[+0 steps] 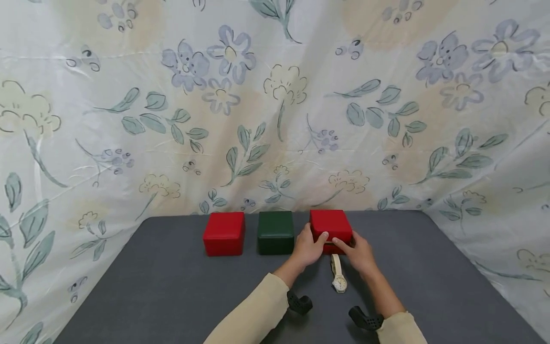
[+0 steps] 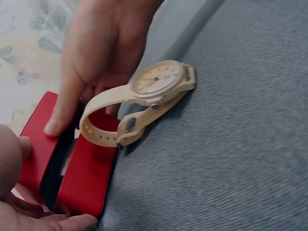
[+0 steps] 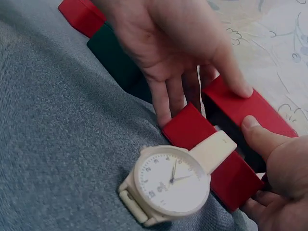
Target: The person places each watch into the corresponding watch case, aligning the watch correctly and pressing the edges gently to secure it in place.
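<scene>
Both hands hold the right-hand red box point(image 1: 331, 222), whose lid stands slightly raised, with a dark gap between lid and base. My left hand point(image 1: 307, 248) grips its left side, thumb on the lid's front and fingers down at the base. On the other side my right hand point(image 1: 360, 253) does the same, its thumb point(image 3: 255, 127) at the lid's lower edge. Just in front of the box lies a cream wristwatch point(image 1: 339, 282), dial up, its strap end toward the box. The inside of the box is mostly hidden.
To the left of the held box stand a closed green box point(image 1: 276, 234) and another closed red box point(image 1: 224, 235), in a row near the back of the grey table point(image 1: 172, 286). A floral curtain point(image 1: 258, 119) hangs behind and at the sides.
</scene>
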`<state>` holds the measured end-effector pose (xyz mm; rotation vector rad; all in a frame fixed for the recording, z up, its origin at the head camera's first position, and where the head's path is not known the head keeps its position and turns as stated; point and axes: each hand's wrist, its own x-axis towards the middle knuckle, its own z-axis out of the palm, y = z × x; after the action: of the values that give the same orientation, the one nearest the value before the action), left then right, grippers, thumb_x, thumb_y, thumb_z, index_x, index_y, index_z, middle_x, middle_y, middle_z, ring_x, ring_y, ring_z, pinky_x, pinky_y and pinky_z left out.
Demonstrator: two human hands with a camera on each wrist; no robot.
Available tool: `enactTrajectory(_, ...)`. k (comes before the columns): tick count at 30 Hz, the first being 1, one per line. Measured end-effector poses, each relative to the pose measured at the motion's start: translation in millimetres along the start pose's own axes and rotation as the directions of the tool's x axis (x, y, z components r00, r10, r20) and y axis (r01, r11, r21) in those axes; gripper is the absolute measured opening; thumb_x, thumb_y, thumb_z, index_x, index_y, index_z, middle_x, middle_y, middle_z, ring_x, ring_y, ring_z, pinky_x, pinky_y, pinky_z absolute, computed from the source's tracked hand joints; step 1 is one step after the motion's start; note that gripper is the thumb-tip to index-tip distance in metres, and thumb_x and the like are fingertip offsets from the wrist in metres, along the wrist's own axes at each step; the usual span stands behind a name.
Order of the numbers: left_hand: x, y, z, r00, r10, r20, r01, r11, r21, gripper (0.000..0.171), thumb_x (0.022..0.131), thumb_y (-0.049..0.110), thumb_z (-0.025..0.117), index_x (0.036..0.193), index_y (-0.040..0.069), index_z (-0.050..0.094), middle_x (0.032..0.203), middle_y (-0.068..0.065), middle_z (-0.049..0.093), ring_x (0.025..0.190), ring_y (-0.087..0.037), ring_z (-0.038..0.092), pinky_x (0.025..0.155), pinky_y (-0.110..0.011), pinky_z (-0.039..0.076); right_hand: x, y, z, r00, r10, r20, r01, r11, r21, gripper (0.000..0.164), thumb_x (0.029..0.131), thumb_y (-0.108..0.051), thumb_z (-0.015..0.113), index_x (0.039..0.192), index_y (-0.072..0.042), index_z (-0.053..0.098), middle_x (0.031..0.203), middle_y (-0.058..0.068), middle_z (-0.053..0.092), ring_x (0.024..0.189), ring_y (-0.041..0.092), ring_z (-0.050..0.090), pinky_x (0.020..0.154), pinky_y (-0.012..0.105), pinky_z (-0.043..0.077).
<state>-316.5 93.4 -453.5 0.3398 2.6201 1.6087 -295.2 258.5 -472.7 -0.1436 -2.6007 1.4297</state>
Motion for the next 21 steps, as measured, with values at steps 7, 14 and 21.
enactTrajectory(7, 9.3, 14.5, -4.3, 0.996, -0.090, -0.021, 0.090, 0.996, -0.018, 0.067, 0.095, 0.050, 0.052, 0.140, 0.002, 0.038, 0.129, -0.015, 0.053, 0.115, -0.030, 0.053, 0.098, -0.053, 0.046, 2, 0, -1, 1.000, -0.003, -0.016, 0.002, 1.000, -0.028, 0.065, 0.093, -0.028, 0.065, 0.146, -0.003, 0.038, 0.143, 0.023, 0.049, 0.131, 0.038, 0.049, 0.101, 0.051, 0.047)
enactTrajectory(14, 25.7, 34.7, -10.5, 0.959, -0.277, -0.068, 0.274, 0.961, -0.048, 0.085, 0.086, 0.071, 0.047, 0.133, 0.001, 0.045, 0.119, -0.017, 0.056, 0.107, -0.033, 0.052, 0.079, -0.052, 0.056, 1, -2, -2, 0.999, 0.037, 0.004, -0.037, 0.999, 0.032, 0.071, 0.091, -0.023, 0.067, 0.150, -0.005, 0.031, 0.149, 0.024, 0.040, 0.134, 0.040, 0.044, 0.102, 0.051, 0.046)
enactTrajectory(21, 36.3, 41.0, -16.6, 0.930, -0.367, -0.012, 0.362, 0.924, -0.123, 0.088, 0.083, 0.076, 0.046, 0.134, 0.004, 0.045, 0.117, -0.017, 0.054, 0.107, -0.033, 0.050, 0.068, -0.052, 0.059, -1, -1, -1, 0.999, 0.053, 0.003, -0.054, 0.999, 0.009, 0.071, 0.091, -0.023, 0.067, 0.150, -0.005, 0.033, 0.145, 0.025, 0.045, 0.129, 0.040, 0.049, 0.098, 0.050, 0.049)
